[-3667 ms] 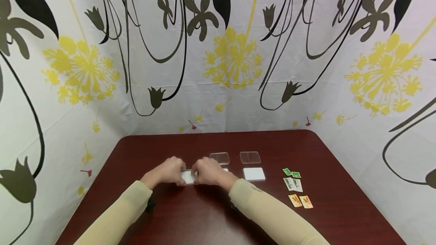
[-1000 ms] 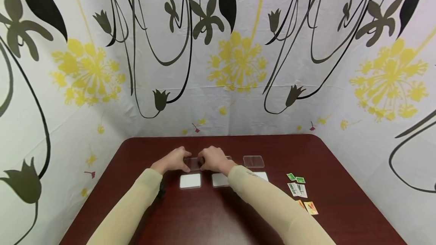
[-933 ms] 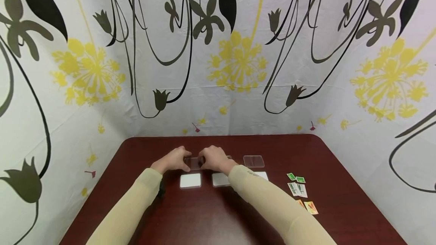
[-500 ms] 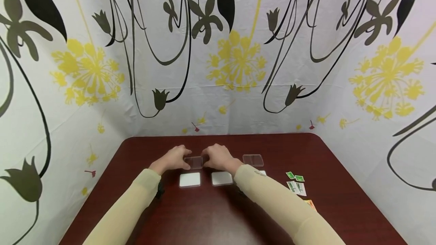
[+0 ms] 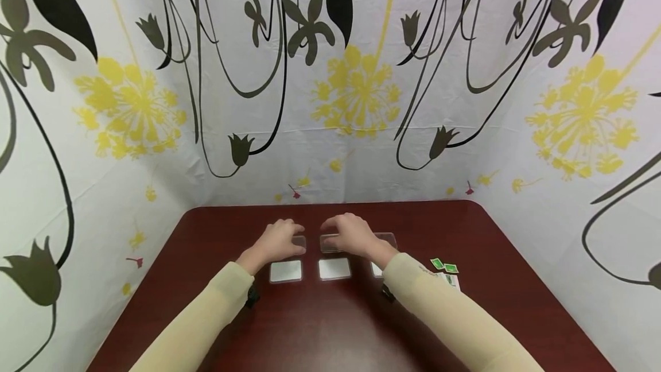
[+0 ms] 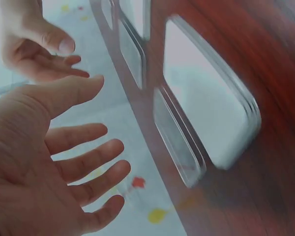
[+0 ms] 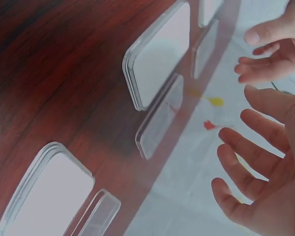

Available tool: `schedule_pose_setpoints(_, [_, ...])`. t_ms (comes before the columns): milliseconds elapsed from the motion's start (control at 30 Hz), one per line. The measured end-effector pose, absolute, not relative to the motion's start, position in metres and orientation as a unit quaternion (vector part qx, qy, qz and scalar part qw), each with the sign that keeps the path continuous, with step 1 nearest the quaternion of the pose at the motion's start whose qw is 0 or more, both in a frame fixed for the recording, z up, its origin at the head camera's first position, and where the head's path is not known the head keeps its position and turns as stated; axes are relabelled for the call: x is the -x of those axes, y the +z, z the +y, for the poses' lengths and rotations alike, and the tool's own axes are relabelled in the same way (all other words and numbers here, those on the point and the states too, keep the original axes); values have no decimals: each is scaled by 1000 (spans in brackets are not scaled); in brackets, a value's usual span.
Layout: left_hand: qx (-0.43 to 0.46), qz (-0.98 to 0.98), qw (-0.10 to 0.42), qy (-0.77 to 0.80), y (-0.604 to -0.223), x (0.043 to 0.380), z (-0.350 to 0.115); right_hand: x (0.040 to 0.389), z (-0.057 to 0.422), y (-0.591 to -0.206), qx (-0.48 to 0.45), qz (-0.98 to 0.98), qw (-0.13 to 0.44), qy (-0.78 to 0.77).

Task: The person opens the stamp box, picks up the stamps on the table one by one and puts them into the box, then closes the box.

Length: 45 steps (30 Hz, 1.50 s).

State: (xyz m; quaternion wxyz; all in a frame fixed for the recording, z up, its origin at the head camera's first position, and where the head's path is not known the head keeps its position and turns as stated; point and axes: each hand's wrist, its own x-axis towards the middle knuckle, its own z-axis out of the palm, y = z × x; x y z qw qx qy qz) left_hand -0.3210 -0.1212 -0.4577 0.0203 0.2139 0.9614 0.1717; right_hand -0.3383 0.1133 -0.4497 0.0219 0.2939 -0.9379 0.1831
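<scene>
On the near half of the dark red table (image 5: 320, 326), we see two forearms in beige sleeves (image 5: 454, 320) reaching away from the camera. Just past the cuffs lie white-backed rectangular cases in a row: one on the left (image 5: 286, 271), one in the middle (image 5: 334, 268), and a third (image 5: 376, 269) mostly hidden behind the right wrist. To the right of them, small green cards (image 5: 444, 266) sit on the table, partly covered by the right sleeve.

Beyond the white row, we find the left hand (image 5: 277, 240) hovering over a clear case (image 5: 299, 241), its fingers (image 6: 83, 157) straight and slightly spread, gripping nothing; the left wrist view shows the palm open and apart from the case edges (image 6: 179, 147). Beside it, the right hand (image 5: 351, 233) hangs over a second clear case (image 5: 330, 243), fingers (image 7: 246, 172) likewise loose and parted, holding nothing. A third clear case (image 5: 387, 239) peeks out to the right of that hand. In the right wrist view, the clear case (image 7: 160, 118) lies just beyond the white one (image 7: 160, 54), near the fingertips but not touched.

Farthest off, a floral curtain (image 5: 356, 85) with yellow blooms and black stems walls in the table on three sides.
</scene>
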Motion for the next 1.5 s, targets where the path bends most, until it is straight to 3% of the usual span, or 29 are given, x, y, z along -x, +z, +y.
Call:
schedule_pose_setpoints(333, [-270, 948, -10, 169, -453, 316, -73, 323, 152, -446, -260, -943, 50, 204])
schedule_pose_setpoints(1100, [-322, 929, 0, 182, -475, 301, 24, 301, 255, -443, -130, -951, 67, 274])
schedule_pose_setpoints(1500, [-327, 934, -20, 145, -493, 301, 52, 289, 312, -457, -44, -965, 24, 256])
